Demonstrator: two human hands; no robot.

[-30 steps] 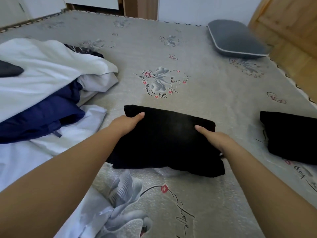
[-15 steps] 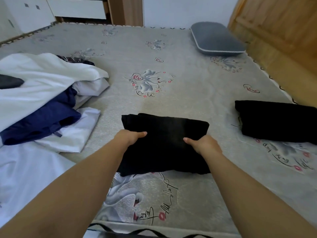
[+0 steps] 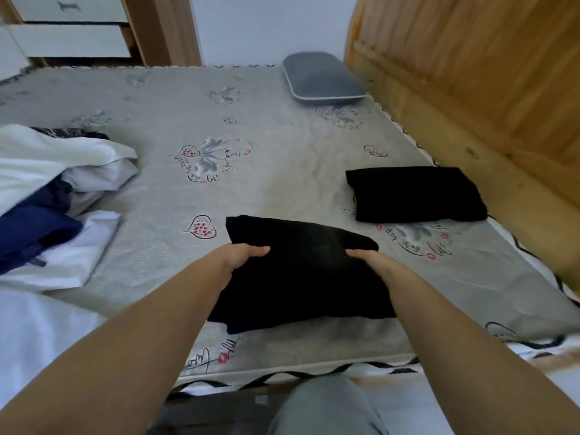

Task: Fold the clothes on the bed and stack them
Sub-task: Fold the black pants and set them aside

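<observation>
Head view of a person at the near edge of the bed (image 3: 282, 127), carrying a folded black garment (image 3: 301, 271) with both hands. The left hand (image 3: 241, 255) grips the garment's left side, thumb laid on top and the other fingers curled out of sight beneath; the right hand (image 3: 367, 259) grips its right side in the same way, thumb on top. The near part of the garment appears to sag from the two grips, just above the grey printed cover. A second folded black garment (image 3: 414, 193) lies flat on the cover, farther off and to the right, near the wooden bed frame (image 3: 470, 136); by its position it is judged to be the base of the stack. Unfolded white and navy clothes (image 3: 47, 196) are heaped at the left side of the bed, so most of the task is judged still to be done. A grey pillow (image 3: 320, 78) rests at the far right corner.

Step in hand, as judged: placing the held garment on the stack. To do it well, the person should keep both grips level so that the folds do not slip open, carry the bundle to the right and away, line its edges up with those of the lower garment, let the far edge down first, and only then draw the fingers out sideways from beneath, so that the top layer is not dragged askew
</observation>
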